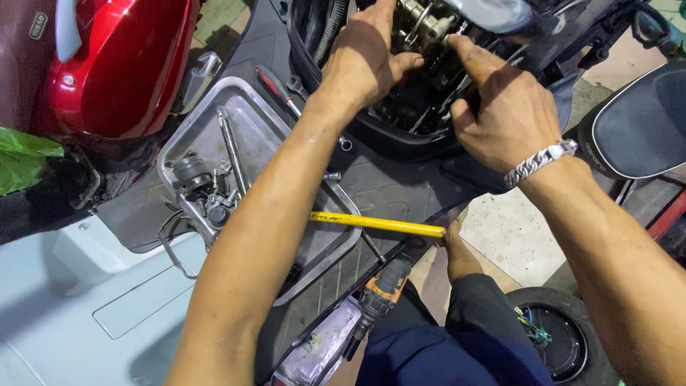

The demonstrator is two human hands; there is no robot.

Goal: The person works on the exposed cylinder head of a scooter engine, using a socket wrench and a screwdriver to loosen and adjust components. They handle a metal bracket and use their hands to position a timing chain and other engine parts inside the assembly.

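Observation:
Both my hands reach into the open engine bay (421,107) of a scooter lying in front of me. My left hand (364,61) rests over the left side of the opening, thumb pointing right toward the metal engine parts (425,25). My right hand (493,100), with a silver chain bracelet (539,163) on the wrist, has its index finger and thumb pinching at a small part by the metal fittings; what it grips is too small to tell.
A metal tray (207,118) on the scooter's footboard holds bolts, a round part and a long wrench. A yellow-handled tool (379,224) lies across its edge. A red-handled screwdriver (275,84), an orange power driver (382,289), a red scooter body (121,64) and a wheel (557,336) surround me.

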